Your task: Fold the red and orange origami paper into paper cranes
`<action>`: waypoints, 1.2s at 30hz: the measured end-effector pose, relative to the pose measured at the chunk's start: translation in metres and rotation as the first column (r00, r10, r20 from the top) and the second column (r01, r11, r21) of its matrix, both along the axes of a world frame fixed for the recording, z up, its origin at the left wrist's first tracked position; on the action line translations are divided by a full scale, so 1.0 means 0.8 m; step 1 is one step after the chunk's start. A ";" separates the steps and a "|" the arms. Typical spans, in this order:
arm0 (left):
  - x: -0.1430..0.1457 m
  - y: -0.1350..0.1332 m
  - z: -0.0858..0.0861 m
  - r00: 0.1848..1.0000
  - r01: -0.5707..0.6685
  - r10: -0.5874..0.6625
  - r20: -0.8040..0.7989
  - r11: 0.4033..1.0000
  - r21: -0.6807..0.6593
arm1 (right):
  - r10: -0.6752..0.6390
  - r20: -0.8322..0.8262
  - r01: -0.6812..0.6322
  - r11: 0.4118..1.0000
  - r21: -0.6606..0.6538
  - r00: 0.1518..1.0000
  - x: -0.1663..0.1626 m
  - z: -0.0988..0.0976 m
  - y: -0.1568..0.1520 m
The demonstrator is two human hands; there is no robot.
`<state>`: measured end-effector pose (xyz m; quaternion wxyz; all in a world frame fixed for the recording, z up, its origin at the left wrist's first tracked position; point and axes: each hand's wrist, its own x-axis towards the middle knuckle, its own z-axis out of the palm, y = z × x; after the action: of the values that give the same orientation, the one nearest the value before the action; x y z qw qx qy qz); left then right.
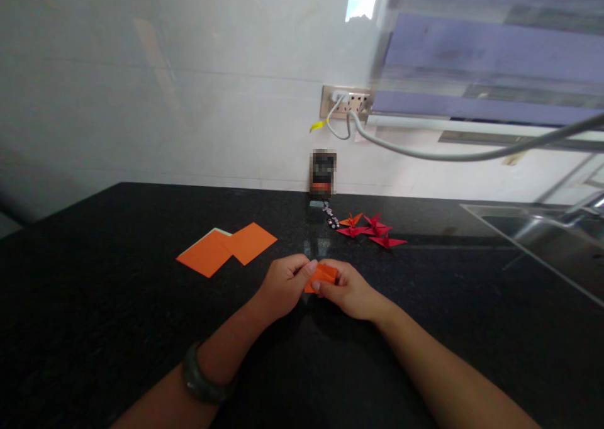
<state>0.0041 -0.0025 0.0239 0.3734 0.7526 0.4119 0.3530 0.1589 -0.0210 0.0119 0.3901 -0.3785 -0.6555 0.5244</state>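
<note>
Between my two hands is a small piece of folded orange origami paper point(325, 274), held just above the dark countertop. My left hand point(285, 284) pinches its left side, with the thumb lying on top. My right hand point(353, 292) grips the right side, its thumb pressed on the near part of the paper. The fingers under the paper are mostly hidden. To the left lie flat orange paper squares point(207, 254), overlapping, with a pale edge showing beneath. Beyond my right hand sit several folded paper cranes point(376, 230), red ones and an orange one.
A phone-like device point(323, 172), blurred out, leans on the wall with a beaded strap point(331, 216) in front. Above it a socket panel point(346, 104) has white cables plugged in. A sink point(557, 246) lies at the right of the black countertop point(117, 328).
</note>
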 end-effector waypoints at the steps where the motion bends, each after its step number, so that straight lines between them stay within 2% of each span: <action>1: 0.000 0.000 0.000 1.000 -0.008 0.008 0.003 1.000 0.000 | -0.001 0.000 0.001 1.000 0.000 1.000 0.000 -0.001 0.001; 11: -0.001 0.005 0.001 0.996 -0.080 0.080 0.046 0.997 -0.016 | -0.015 0.005 0.015 0.998 -0.058 1.000 0.000 -0.002 0.004; 17: 0.000 0.002 0.003 0.991 -0.123 0.124 0.046 0.992 -0.019 | -0.012 0.042 0.012 1.000 0.002 0.999 0.000 0.006 0.002; 22: 0.001 0.005 0.002 0.988 -0.099 0.107 0.110 0.992 -0.073 | -0.003 0.008 0.003 1.000 0.008 1.000 -0.001 0.009 -0.001; 28: 0.001 0.009 0.000 0.976 -0.018 0.053 0.210 0.986 -0.167 | -0.062 -0.006 0.062 0.997 -0.037 0.998 -0.005 0.008 0.000; 33: -0.001 0.007 0.003 0.977 -0.069 0.102 0.188 0.982 -0.176 | -0.063 -0.032 0.061 0.997 -0.041 0.998 -0.004 0.008 0.000; 36: -0.002 0.005 0.006 0.977 -0.081 0.113 0.182 0.981 -0.174 | -0.109 -0.076 0.105 0.993 -0.044 0.991 -0.002 0.006 0.001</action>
<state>0.0029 0.0018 0.0286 0.4546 0.6605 0.4386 0.4059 0.1575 -0.0198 0.0168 0.4355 -0.3998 -0.6079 0.5300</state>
